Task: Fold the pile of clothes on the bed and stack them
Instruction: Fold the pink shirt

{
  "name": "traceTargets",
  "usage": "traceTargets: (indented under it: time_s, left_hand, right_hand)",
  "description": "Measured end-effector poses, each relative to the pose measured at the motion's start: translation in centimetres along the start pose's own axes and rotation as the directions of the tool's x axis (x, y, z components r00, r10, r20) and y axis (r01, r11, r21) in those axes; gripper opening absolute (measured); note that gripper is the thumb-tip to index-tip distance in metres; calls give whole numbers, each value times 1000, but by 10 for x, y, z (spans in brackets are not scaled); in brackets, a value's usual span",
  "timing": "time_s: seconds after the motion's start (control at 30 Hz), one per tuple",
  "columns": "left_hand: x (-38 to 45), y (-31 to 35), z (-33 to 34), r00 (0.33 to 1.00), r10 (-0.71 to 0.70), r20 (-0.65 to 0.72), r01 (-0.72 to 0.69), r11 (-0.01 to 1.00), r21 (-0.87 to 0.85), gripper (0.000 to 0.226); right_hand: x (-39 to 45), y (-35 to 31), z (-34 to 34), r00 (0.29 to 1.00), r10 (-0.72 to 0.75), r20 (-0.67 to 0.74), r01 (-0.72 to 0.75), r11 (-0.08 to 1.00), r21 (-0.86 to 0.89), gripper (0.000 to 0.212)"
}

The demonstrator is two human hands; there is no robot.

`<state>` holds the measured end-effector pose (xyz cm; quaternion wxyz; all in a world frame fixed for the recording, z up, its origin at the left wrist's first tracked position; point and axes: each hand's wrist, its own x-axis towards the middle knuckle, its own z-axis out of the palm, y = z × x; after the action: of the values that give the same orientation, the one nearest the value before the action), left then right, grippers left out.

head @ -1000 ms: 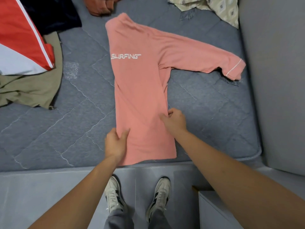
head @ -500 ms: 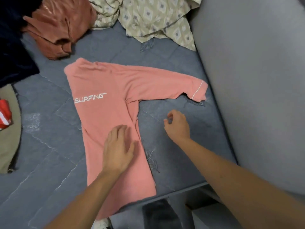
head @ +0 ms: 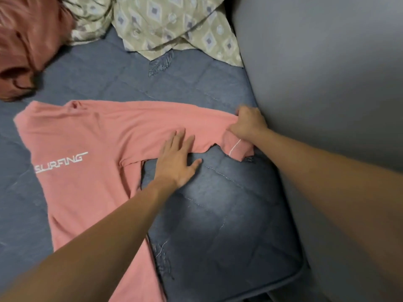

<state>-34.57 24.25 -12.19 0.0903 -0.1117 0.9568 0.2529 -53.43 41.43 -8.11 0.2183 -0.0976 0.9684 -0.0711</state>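
Your right hand (head: 247, 124) grips the pink shirt's (head: 87, 171) sleeve end, farthest from its body; your left hand (head: 176, 160) presses flat mid-sleeve, between.

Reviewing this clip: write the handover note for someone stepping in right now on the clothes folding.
Left hand: open, flat on the pink shirt's sleeve near the armpit.
Right hand: grip closed on the sleeve cuff.
Shirt lies on the bed, one side already folded in.
Left: fold this sleeve across, fold up the body, then the rust garment and patterned cloth; stack all.
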Motion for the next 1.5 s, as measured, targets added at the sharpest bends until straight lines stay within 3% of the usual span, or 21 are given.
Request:
traceTargets:
  time_s: [0.13, 0.33, 0.5, 0.6, 0.67, 0.73, 0.87, 1.1, 1.17, 1.23, 1.33, 1.4, 1.5]
  left_hand:
    - [4, 11, 7, 998, -19, -55, 14, 996, -84, 77]
    - [13, 49, 9, 987, 160, 1, -158, 977, -146, 74]
    - [13, 68, 21, 992, 74, 107, -67, 995, -69, 80]
    - [14, 75, 22, 997, 37, 68, -28, 991, -129, 79]
    - [15, 82, 19, 1000, -3, 19, 8, 974, -227, 78]
    - [14, 89, 17, 999, -40, 5, 39, 938, -345, 81]
    - [12, 103, 14, 993, -115, 35, 114, 812, -572, 92]
    - [22, 109, 19, 956, -289, -46, 194, 744, -639, 18]
    - [23, 104, 20, 941, -336, -40, 231, 724, -650, 11]
    - [22, 97, 17, 933, -361, -6, 248, 653, -715, 12]
    - [20, 81, 7, 939, -343, 18, 212, 538, -816, 7]
    - [18, 68, -4, 939, -342, 23, 197, 484, -853, 14]
    - [14, 41, -23, 914, -403, 33, 207, 394, -895, 19]
  right_hand:
    - [12, -4, -5, 997, -19, 78, 16, 999, 36, 37]
    - [16, -1, -27, 996, -14, 85, 8, 998, 69, 23]
    - [3, 2, -43, 988, -33, 152, 54, 989, -136, 34]
    - [-2, 1, -53, 982, -26, 186, 55, 986, -155, 35]
    - [-5, -3, -60, 977, -14, 211, 36, 995, -97, 30]
    - [-8, -8, -61, 967, 22, 255, -43, 996, 77, 19]
    - [-17, -9, -53, 922, 37, 386, -216, 876, 432, 10]
    - [-22, -6, -47, 891, -9, 454, -274, 787, 553, 12]
    - [-20, -10, -46, 920, -65, 386, -186, 794, 579, 13]
    - [-17, -17, -45, 959, -165, 229, -1, 809, 587, 23]
    - [-12, -32, -44, 938, -335, 85, 269, 863, 428, 46]
    - [-10, -48, -45, 891, -435, 131, 385, 876, 289, 52]
    - [-8, -81, -46, 778, -548, 308, 487, 835, 257, 24]
